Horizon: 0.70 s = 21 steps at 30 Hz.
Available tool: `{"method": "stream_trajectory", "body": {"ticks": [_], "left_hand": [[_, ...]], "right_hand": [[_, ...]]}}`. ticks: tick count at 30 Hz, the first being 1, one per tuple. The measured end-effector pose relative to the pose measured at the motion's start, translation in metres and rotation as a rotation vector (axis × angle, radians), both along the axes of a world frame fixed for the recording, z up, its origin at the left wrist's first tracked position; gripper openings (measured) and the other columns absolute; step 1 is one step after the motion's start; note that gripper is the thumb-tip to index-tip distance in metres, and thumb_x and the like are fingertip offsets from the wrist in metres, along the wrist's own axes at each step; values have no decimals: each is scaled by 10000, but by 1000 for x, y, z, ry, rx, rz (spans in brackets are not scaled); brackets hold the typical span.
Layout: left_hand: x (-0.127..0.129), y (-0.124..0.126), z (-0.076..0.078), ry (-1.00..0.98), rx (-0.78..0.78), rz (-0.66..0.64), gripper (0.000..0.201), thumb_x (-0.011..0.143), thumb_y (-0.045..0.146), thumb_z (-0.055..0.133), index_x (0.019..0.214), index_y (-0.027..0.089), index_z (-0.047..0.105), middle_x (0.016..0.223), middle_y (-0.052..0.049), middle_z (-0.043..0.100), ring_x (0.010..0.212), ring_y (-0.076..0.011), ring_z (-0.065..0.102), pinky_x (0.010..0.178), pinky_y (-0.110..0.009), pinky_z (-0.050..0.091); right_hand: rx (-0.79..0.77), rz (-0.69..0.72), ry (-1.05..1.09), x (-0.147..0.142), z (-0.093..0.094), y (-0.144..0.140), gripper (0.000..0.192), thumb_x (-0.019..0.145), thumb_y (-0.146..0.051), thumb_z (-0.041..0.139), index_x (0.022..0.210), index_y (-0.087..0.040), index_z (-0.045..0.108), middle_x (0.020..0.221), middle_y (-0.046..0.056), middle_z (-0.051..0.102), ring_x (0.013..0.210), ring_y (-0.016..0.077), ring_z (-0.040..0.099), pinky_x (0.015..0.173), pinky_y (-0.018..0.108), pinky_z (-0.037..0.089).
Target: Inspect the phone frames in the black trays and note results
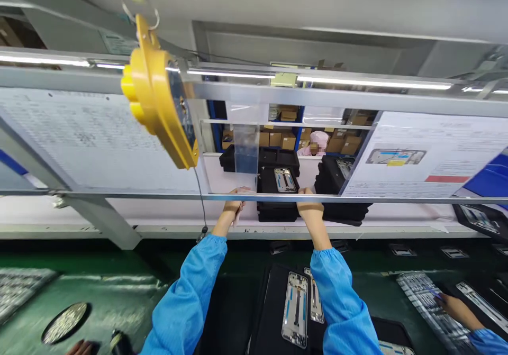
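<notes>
My left hand (235,203) is on the white shelf, left of a stack of black trays (277,212) and apart from it. Its fingers look bent, with something pale by them that I cannot make out. My right hand (310,207) is closed at the right edge of the stack, touching the upper tray. A metal rail crosses in front of both hands and hides part of the fingers. On the top tray lies a silver phone frame (284,180). Below, between my blue sleeves, another phone frame (296,307) rests on a black tray (270,302).
A second black tray stack (333,185) stands right of my right hand. The metal rail (159,196) spans the shelf front. A yellow device (161,96) hangs at upper left. A co-worker's hand (456,308) is over a metal-parts tray at right; another person sits beyond.
</notes>
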<state>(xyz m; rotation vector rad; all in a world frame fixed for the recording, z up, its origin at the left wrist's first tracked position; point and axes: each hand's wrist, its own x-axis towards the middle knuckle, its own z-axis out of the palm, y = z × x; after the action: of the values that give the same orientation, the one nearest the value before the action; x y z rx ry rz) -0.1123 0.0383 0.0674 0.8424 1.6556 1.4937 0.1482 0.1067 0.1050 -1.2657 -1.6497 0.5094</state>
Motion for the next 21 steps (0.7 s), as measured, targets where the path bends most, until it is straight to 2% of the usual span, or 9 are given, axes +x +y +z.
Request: {"method": "stream_trajectory", "body": {"ticks": [2,4,6,9,11,13,14,17,21], "left_hand": [[-3,-36,-25,-13,-21,4,369,1104,440,754,1360,177,715,1265,-96,766,1003,-230,776,850,-412,698],[-2,-86,-61,-30,-59,21,348,1115,455,737,1316,172,726,1175,-75,774,910,-200,766,786,-370,686],[4,-145,-101,-44,-122,57,310,1113,444,744,1249,165,743,1090,-53,777,843,-180,754,748,-345,675],[9,-235,-152,-36,-247,182,249,1088,389,788,1174,157,760,1057,-41,785,848,-181,763,772,-353,683],[2,-290,-176,6,-335,333,257,1086,383,788,1216,163,759,1164,-69,791,971,-217,783,868,-409,695],[-15,-335,-194,67,-417,487,301,1093,394,772,1304,181,745,1325,-105,766,1131,-263,771,978,-477,684],[-24,-353,-201,95,-452,542,327,1095,399,767,1344,190,735,1387,-117,747,1187,-280,759,1015,-502,674],[-42,-383,-219,142,-516,591,354,1094,406,766,1380,201,727,1431,-124,732,1223,-292,748,1047,-524,662],[-40,-391,-234,148,-510,564,323,1093,404,769,1341,199,741,1385,-115,752,1179,-276,760,1025,-504,670]], "right_hand": [[-2,-115,-27,10,0,-30,215,1095,-431,718,1076,-218,740,1145,92,749,1007,241,722,903,426,628],[6,-194,-49,21,-7,-73,279,1088,-443,607,949,-231,721,1163,206,719,1107,376,700,914,537,579],[10,-200,-56,25,-24,-121,353,1053,-540,537,1016,-242,720,1240,247,695,1200,464,668,957,621,546],[-89,22,-41,7,-72,-193,440,1002,-670,546,975,-270,727,1059,176,766,1064,420,729,920,569,585],[-240,252,-61,-26,-117,-237,534,1016,-727,485,889,-283,755,873,106,787,817,334,747,759,465,614],[-399,436,-95,-67,-163,-270,639,1063,-724,378,924,-261,795,758,63,778,613,257,686,634,392,591],[-463,494,-119,-87,-184,-282,643,1080,-706,378,956,-243,807,772,62,791,585,237,674,623,379,588],[-602,587,-207,-128,-232,-300,438,1099,-576,582,992,-211,799,905,69,826,793,233,774,800,380,640],[-688,624,-320,-139,-255,-309,267,1061,-449,785,1014,-188,755,1002,36,800,937,210,774,933,417,642]]}}
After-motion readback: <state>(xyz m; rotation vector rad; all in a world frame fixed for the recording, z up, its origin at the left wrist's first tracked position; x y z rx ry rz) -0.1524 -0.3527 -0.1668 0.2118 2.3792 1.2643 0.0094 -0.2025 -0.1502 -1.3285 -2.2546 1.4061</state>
